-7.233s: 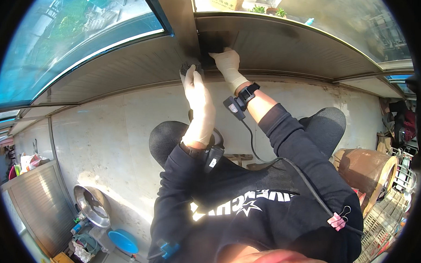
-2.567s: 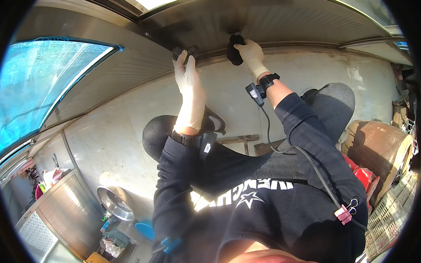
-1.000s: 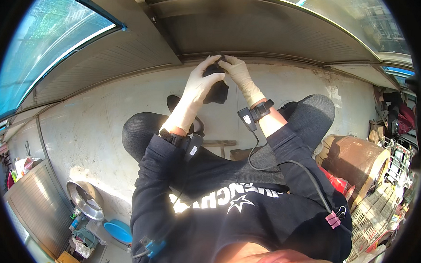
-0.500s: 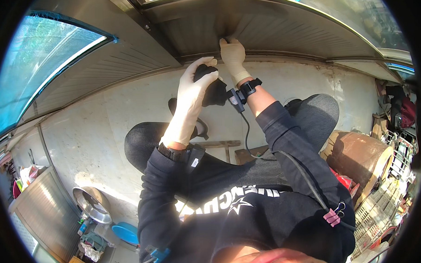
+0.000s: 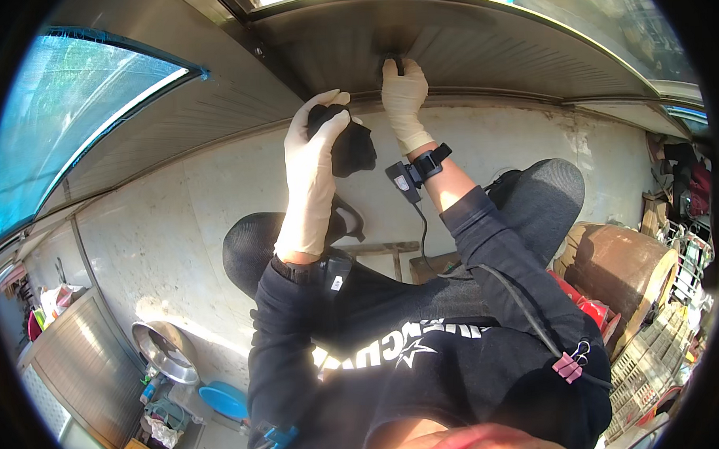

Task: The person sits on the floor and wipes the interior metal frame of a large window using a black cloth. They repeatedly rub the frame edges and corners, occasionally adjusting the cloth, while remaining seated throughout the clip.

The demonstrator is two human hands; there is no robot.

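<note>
Thin cream gloves cover both hands. My left hand is closed around a bunched black cloth, whose lower part hangs free beside the thumb. My right hand is up against the ribbed grey metal panel, fingers curled in a pinch. A small dark thing shows between its fingertips, too little of it to name. The right wrist carries a black strap with a small cabled box. A gap separates the two hands, the left one being lower and nearer to me.
My bent knees straddle a pale floor below the panel. To the right lie a large brown pot and a plastic crate. At lower left are a metal basin and a blue basin. Blue mesh hangs at upper left.
My left hand has shifted left with the black cloth, away from my right hand. The right hand has moved slightly right along the panel, and a dark thing now shows between its fingers.
</note>
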